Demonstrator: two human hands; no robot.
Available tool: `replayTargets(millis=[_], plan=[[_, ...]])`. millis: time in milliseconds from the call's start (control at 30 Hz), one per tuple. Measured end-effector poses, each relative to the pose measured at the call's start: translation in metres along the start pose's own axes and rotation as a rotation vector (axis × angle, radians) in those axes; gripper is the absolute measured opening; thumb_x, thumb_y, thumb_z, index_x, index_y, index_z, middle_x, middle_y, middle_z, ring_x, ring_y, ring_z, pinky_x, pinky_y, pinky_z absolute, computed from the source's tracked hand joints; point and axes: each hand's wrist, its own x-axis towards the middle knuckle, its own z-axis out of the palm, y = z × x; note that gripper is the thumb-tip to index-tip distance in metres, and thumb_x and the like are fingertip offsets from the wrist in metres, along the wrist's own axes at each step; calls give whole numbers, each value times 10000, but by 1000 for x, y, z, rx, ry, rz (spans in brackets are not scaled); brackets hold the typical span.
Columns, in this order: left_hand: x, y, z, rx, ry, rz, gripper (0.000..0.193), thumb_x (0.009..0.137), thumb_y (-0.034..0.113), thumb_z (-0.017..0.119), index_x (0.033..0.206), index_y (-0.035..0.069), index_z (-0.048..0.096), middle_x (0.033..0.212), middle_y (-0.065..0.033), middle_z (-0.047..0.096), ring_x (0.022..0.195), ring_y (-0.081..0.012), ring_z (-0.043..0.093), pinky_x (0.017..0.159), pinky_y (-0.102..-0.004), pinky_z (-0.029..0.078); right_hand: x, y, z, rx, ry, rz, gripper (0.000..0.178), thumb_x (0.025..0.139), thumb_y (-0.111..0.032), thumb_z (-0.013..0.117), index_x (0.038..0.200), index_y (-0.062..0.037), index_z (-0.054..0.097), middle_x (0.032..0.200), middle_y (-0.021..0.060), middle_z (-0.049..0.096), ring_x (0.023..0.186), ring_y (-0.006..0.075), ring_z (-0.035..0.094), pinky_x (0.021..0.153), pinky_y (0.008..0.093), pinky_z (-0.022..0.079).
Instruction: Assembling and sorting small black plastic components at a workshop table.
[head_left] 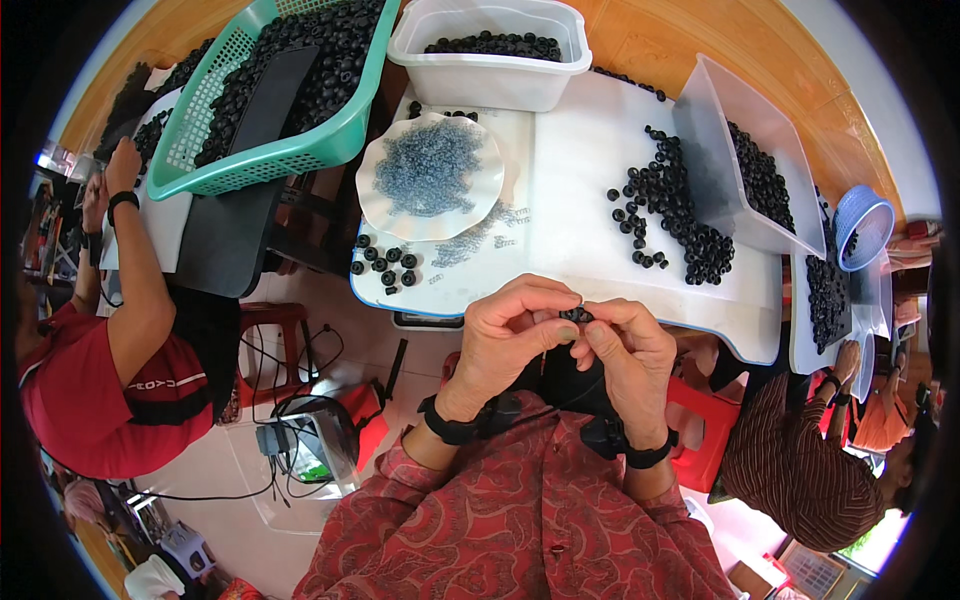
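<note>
Over the near edge of the white table (585,240), both my hands meet at a small round black part (577,314). My left hand (510,335) pinches it between thumb and fingers. The thumb and fingertips of my right hand (637,355) close on its other side. Fingers hide much of the part. A white scalloped plate (492,170) beyond my left hand bears a heap of tiny grey-blue pieces (428,168), apparently springs. More of these lie beside it. Several black round parts (392,262) sit near the table's left corner, and a larger pile (680,205) lies to the right.
A green basket (290,160) of black parts stands at upper left, a white tub (490,82) at the back, and a tilted translucent bin (705,150) at right. Past it is a blue basket (865,225). Co-workers (120,350) sit on both sides. Cables (275,450) trail across the floor.
</note>
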Motion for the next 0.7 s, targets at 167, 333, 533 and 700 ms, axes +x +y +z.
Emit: replayTargets(millis=[167, 333, 533, 700], plan=[[-2, -3, -1, -108, -31, -47, 244, 863, -66, 696, 1101, -19, 683, 1085, -97, 665, 838, -88, 632, 713, -215, 519, -2, -4, -4, -47, -5, 29, 152, 941, 0, 634, 1089, 27, 657, 932, 74, 679, 759, 103, 651, 638, 214, 527], [-1, -2, 3, -195, -23, -56, 252, 864, -61, 699, 1110, -11, 683, 1081, -92, 670, 817, -76, 620, 693, -205, 507, -2, -8, -1, -95, 14, 34, 128, 926, 12, 650, 1052, 19, 669, 940, 51, 673, 764, 91, 640, 668, 210, 521], [-1, -2, 0, -117, -31, -41, 238, 850, -52, 716, 1083, -7, 702, 1076, -70, 669, 780, -44, 597, 648, -171, 473, -2, -5, -4, -115, 10, -7, 107, 925, -1, 657, 1031, 7, 664, 949, 38, 659, 772, 81, 632, 675, 209, 520], [1, 0, 2, -62, -33, -29, 258, 850, -39, 723, 1105, -10, 693, 1046, -51, 674, 762, -37, 594, 636, -170, 471, -3, -3, -5, -60, 12, 20, 115, 933, -6, 647, 1047, 10, 652, 962, 42, 660, 786, 87, 632, 693, 213, 525]])
